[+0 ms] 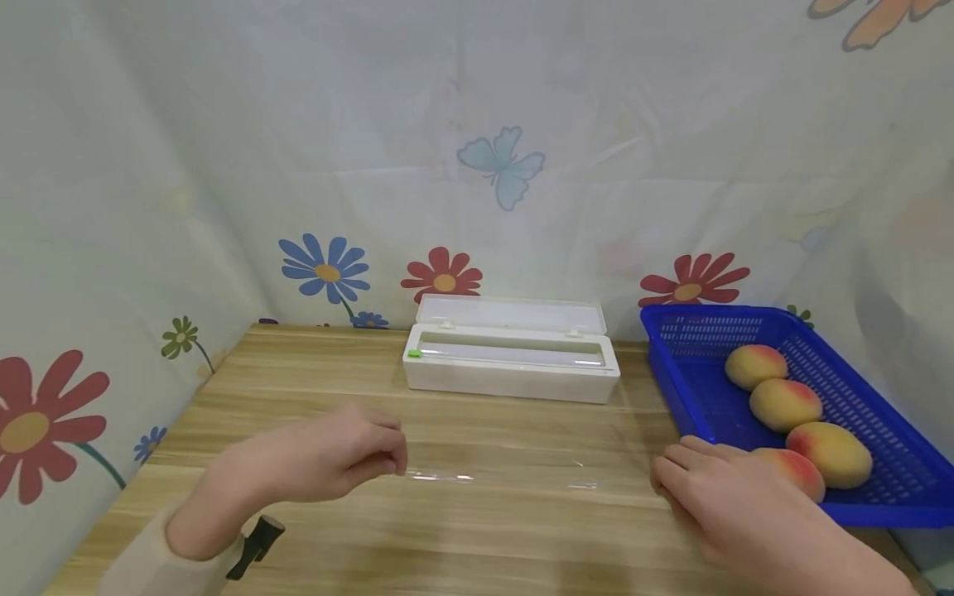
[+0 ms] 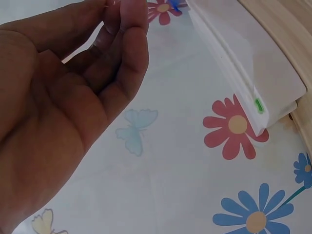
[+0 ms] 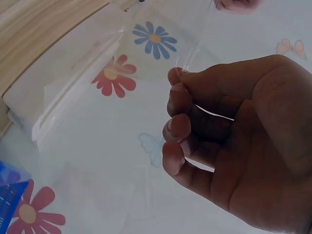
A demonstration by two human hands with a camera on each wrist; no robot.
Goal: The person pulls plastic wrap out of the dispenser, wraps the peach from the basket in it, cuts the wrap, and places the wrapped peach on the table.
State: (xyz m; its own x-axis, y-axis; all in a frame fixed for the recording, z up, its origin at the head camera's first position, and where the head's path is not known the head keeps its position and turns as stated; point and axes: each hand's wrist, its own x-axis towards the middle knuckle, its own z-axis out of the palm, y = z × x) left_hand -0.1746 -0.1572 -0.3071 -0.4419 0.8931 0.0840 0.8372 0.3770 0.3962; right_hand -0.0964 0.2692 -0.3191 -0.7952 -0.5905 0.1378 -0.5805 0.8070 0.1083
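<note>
A sheet of clear cling film (image 1: 462, 477) stretches between my two hands above the wooden table, its near edge catching the light. My left hand (image 1: 350, 455) pinches its left end between thumb and fingers; in the left wrist view those fingertips sit at the top edge. At the other end, my right hand (image 1: 738, 505) pinches the film with thumb and forefinger, plain in the right wrist view, where the film (image 3: 192, 53) runs upward from the fingertips. Behind the sheet stands a white cling film dispenser (image 1: 514, 385), lid raised, a roll inside and a green slider at its left.
To the right, a blue plastic basket (image 1: 667, 385) holds several peaches (image 1: 786, 406); in the head view my right hand overlaps its near left part. A floral curtain (image 1: 581, 215) hangs behind the wooden table (image 1: 313, 372). A dark strap (image 1: 257, 546) is on my left wrist.
</note>
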